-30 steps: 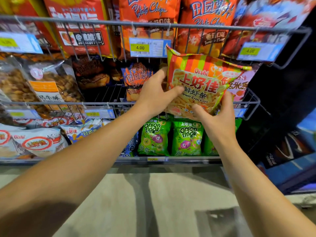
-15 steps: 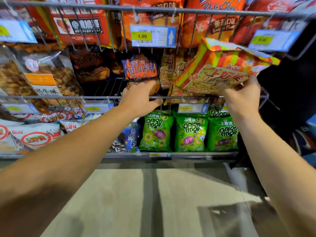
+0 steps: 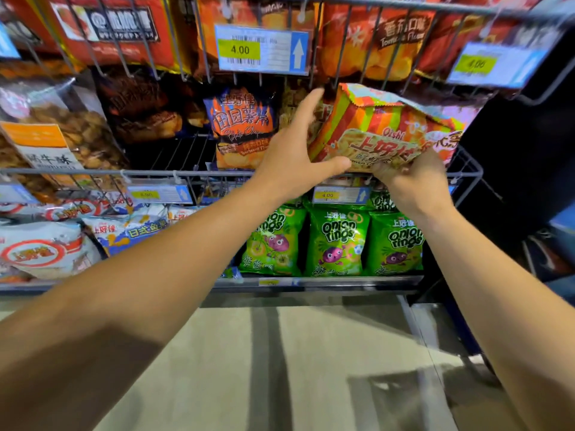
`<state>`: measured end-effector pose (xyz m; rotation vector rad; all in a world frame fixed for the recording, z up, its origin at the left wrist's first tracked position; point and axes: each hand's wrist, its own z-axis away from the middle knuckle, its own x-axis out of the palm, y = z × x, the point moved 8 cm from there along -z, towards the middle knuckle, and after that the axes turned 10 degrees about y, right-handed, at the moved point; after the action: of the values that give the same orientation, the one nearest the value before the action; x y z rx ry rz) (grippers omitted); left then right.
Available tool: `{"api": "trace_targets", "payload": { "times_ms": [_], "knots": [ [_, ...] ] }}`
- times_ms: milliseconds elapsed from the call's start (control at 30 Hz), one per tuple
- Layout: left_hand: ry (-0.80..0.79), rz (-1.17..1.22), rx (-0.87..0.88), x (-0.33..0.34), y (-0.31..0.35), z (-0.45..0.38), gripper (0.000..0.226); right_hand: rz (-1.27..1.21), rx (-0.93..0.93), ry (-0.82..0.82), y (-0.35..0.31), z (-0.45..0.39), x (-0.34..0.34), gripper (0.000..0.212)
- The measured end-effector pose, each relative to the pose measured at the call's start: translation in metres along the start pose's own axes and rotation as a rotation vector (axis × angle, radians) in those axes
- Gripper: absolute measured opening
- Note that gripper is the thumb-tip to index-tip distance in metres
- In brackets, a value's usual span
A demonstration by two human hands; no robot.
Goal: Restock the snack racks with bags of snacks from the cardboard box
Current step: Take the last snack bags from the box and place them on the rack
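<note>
Prawn cracker bag (image 3: 373,132): your right hand (image 3: 413,185) pinches its lower edge; your left hand (image 3: 295,160), fingers spread, touches its left side.

Both arms extended; left hand (image 3: 292,157) fingers straight, spread; right hand (image 3: 413,181) fingers curled, gripping.

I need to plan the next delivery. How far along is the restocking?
Done: green onion ring bags fill the bottom rack. In hand: the right hand grips a striped orange-green prawn cracker bag, the left hand steadying it over the middle wire rack. Left: seating it; the box is out of view.
</note>
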<state>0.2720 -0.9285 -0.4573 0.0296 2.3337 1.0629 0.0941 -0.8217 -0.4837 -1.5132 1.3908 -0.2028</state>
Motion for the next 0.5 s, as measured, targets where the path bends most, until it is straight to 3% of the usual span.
{"api": "trace_targets", "payload": {
  "times_ms": [100, 200, 500],
  "knots": [
    [0.038, -0.064, 0.043, 0.013, 0.007, -0.007, 0.079, 0.047, -0.015, -0.025, 0.003, -0.001, 0.003, 0.043],
    [0.097, -0.151, -0.046, 0.011, -0.012, -0.007, 0.060, 0.072, -0.040, -0.121, -0.003, -0.009, 0.015, 0.055],
    [-0.016, -0.361, -0.168, 0.016, -0.030, -0.031, 0.046, 0.373, 0.113, -0.271, 0.014, -0.024, 0.041, 0.059]
  ]
}}
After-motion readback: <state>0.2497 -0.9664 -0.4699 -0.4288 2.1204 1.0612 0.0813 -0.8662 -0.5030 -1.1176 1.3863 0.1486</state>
